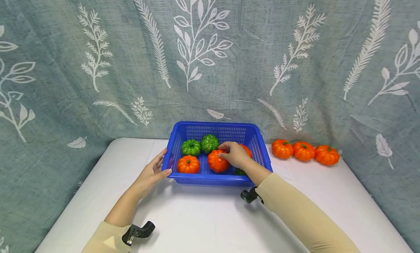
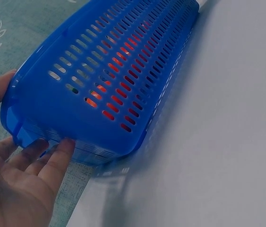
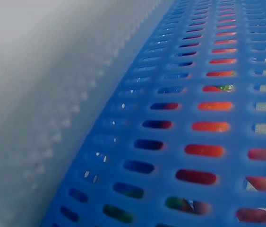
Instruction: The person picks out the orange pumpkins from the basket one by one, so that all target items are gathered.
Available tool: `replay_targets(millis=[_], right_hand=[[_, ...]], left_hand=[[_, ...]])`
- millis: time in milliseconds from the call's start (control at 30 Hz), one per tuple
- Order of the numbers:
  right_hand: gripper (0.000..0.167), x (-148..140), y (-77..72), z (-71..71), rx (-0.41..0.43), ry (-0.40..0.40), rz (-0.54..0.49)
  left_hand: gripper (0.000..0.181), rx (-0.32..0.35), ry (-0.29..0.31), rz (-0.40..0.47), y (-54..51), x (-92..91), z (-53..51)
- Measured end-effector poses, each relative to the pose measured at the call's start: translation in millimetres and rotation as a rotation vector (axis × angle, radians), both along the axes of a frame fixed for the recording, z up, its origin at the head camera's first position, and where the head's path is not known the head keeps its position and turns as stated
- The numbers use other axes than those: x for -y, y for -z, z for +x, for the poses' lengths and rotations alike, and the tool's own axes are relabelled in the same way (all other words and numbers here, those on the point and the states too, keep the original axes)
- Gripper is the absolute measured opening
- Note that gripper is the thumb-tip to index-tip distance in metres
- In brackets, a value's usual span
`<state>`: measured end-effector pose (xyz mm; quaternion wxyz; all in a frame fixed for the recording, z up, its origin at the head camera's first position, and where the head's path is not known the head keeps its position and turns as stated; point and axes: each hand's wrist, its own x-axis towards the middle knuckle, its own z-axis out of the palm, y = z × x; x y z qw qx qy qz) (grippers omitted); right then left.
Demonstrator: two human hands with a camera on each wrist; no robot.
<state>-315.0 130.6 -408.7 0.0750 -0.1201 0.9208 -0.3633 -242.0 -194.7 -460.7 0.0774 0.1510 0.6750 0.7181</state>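
Observation:
A blue plastic basket with slotted walls stands at the back of the table. My left hand holds its left end, thumb at the near corner of the rim and fingers along the outside. In the left wrist view, the fingertips touch the basket below its rim. Inside the basket, my right hand grips an orange pumpkin by its right side. Left of it lie another orange pumpkin and two green pumpkins. The right wrist view shows mostly the slotted wall, with the hand largely hidden.
Three orange pumpkins sit in a row on the white table, right of the basket. Partly behind my right hand and forearm, another orange pumpkin and a dark green one show inside the basket. A patterned curtain hangs behind.

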Motion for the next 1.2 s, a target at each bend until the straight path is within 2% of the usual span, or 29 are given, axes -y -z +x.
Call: replay_targets(millis=[467,700,933,1200], right_hand=[[0.038,-2,-1.5,2.8,0.026,-0.005,-0.015],[0.035,-6,-4.9,4.9,0.005,-0.042,-0.021],[0.037,-15,-20.8,16.5,-0.013,-0.045,-0.141],[0.041,-38,-43.3,37.1,-0.075,0.016,-0.204]], left_hand=[[0.083,-0.001,0.005,0.001,0.5,0.6,-1.0],[0.083,0.01,0.001,-0.016,1.7,1.3,-1.5],[0.084,0.013,-0.004,-0.013,1.6,2.0,0.0],[0.084,0.015,-0.005,-0.03,1.1,1.4,-1.4]])
